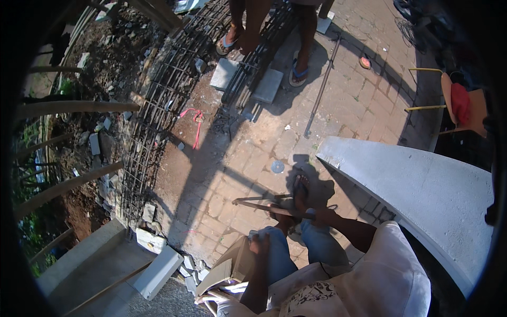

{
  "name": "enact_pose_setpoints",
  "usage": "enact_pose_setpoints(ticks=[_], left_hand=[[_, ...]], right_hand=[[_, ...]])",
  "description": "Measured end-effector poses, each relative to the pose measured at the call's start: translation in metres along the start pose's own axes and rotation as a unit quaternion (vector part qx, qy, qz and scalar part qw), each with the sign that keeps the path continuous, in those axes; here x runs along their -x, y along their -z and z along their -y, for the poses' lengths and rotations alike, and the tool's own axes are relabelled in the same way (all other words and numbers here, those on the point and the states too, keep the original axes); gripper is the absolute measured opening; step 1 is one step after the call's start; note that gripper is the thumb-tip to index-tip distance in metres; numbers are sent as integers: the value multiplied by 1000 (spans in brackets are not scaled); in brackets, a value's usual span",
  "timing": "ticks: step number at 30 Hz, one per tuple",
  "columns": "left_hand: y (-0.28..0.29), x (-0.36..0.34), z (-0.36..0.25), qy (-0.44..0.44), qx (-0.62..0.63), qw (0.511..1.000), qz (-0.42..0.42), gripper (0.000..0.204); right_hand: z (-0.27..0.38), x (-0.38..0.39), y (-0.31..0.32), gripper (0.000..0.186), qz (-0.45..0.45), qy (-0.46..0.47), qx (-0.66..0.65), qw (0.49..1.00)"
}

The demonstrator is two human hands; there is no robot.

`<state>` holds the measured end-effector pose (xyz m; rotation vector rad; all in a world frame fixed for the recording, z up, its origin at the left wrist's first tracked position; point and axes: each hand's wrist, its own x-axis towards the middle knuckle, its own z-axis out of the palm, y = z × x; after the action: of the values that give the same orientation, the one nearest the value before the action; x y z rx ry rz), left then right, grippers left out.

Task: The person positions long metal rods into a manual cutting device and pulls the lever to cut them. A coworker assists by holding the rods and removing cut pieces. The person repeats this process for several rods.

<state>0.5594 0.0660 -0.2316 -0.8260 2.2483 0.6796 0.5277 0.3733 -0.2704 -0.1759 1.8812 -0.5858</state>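
My right hand (325, 216) is closed around one end of a rusty brown metal bar (272, 209). The bar reaches left over my feet and ends in a short bent tip; a thin dark line runs off from that tip, and I cannot tell whether it is a rod or a shadow. My left hand (259, 245) lies on my left knee with its fingers over the blue jeans (277, 247). Beside that hand is a tan, cardboard-like box (232, 267) with pale strips at its near end.
Ahead, a co-worker in flip-flops (299, 71) reaches down to bundled rebar (264, 79) resting on pale blocks (268, 87). A long metal bar (322, 90) lies on the brick paving. A curved concrete slab (412, 179) flanks my right; tied rebar cages (153, 105) and wooden poles (79, 108) stand left.
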Motion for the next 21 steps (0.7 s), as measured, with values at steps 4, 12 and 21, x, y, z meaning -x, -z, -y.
enact_pose_setpoints(ticks=[4,12,21], left_hand=[[59,-12,-32,-196,-32,980,-18,53],[202,3,-122,-585,26,806,81,69],[336,-121,-140,-544,241,795,121,12]], right_hand=[[58,52,7,29,119,-34,-199,972],[225,-10,122,13,70,-91,-765,634],[436,-92,126,29,-103,5,-870,483]])
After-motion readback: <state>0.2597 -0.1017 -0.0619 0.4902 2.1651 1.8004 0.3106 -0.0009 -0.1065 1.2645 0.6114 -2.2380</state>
